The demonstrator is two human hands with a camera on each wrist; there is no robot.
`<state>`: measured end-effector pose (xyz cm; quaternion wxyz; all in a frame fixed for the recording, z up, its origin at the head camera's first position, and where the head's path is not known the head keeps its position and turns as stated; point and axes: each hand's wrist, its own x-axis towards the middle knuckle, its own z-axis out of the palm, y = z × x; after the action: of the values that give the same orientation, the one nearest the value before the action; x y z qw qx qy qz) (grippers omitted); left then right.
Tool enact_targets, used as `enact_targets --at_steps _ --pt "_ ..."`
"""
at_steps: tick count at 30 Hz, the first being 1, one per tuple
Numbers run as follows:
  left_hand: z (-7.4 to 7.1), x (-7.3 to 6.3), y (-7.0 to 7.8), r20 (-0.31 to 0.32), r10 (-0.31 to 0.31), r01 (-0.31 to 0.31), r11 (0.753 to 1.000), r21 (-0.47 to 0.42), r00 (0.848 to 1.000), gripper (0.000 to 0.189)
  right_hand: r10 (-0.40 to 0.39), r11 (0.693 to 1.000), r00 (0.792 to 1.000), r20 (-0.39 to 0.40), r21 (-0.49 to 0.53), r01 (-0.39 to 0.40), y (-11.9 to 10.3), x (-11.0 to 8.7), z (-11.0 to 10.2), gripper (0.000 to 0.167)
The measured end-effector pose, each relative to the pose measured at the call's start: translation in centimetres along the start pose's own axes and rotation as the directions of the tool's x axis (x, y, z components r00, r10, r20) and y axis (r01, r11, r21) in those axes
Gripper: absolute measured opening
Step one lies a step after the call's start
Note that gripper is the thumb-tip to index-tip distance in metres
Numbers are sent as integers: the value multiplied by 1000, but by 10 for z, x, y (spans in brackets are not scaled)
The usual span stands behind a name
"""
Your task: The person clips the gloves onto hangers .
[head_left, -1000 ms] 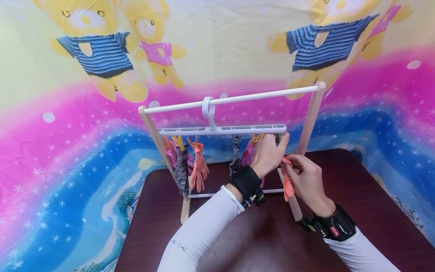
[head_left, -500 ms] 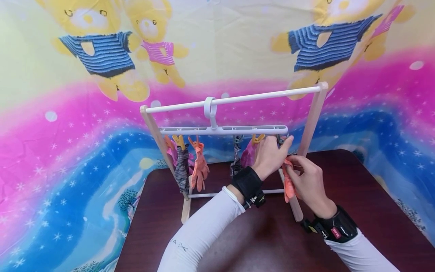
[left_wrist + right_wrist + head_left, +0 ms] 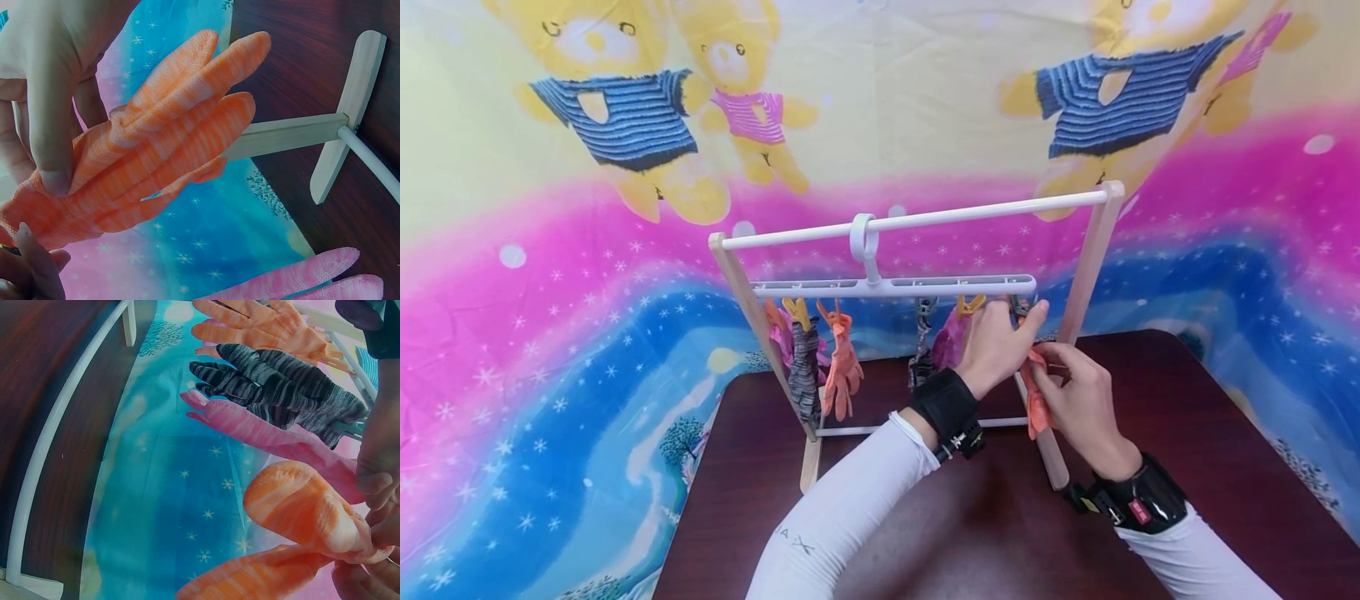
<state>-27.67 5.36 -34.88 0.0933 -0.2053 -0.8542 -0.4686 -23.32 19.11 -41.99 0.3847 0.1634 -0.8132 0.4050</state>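
Observation:
In the head view, an orange glove (image 3: 1037,400) hangs below the right end of a white clip hanger (image 3: 955,288). My right hand (image 3: 1081,400) pinches this glove between thumb and fingers near its cuff; its fingers spread out in the left wrist view. Close by, my left hand (image 3: 1000,342) grips a dark grey clothespin (image 3: 1020,307) under the hanger's end. The left fingertips (image 3: 37,262) are at the glove's cuff in the left wrist view. How far the cuff sits inside the clothespin is hidden by the fingers.
Clipped along the hanger are another orange glove (image 3: 842,375), grey striped gloves (image 3: 803,367) and pink ones (image 3: 950,340). The hanger hooks over the white top rod (image 3: 985,210) of a wooden stand. Beneath is a dark red-brown table (image 3: 925,542); a printed cloth (image 3: 587,333) hangs behind.
Both hands stay at the hanger's right end, barely shifted. The lower end of the held orange glove has risen slightly. A bit of orange now shows just below the clothespin.

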Motion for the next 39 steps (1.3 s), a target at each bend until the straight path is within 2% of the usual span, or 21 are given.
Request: enact_targets --at_steps 4,10,14,21,28,32,39 --pt "0 -1 -2 0 -11 11 1000 -8 1000 39 2 1000 1000 -2 -12 -2 0 1 0 26" --pt "3 -4 -6 -12 -44 45 999 27 999 56 23 1000 1000 -5 -13 -23 1 1 -1 25" --pt "4 -7 -8 3 -58 58 997 59 998 62 34 999 999 -7 -11 -34 2 1 -1 25" --pt "7 -13 -12 30 -55 49 984 169 998 63 42 999 999 -9 -27 -42 3 0 -2 24" --pt "12 -20 -19 54 -19 8 980 201 998 58 55 998 998 -12 -23 -55 4 0 -3 23" --pt "13 -22 -23 57 -21 8 976 215 998 56 60 998 998 -14 -22 -61 6 1 -3 22" --pt "13 -28 -28 105 -25 1 974 225 994 55 67 997 998 -12 -23 -67 8 1 -3 22"
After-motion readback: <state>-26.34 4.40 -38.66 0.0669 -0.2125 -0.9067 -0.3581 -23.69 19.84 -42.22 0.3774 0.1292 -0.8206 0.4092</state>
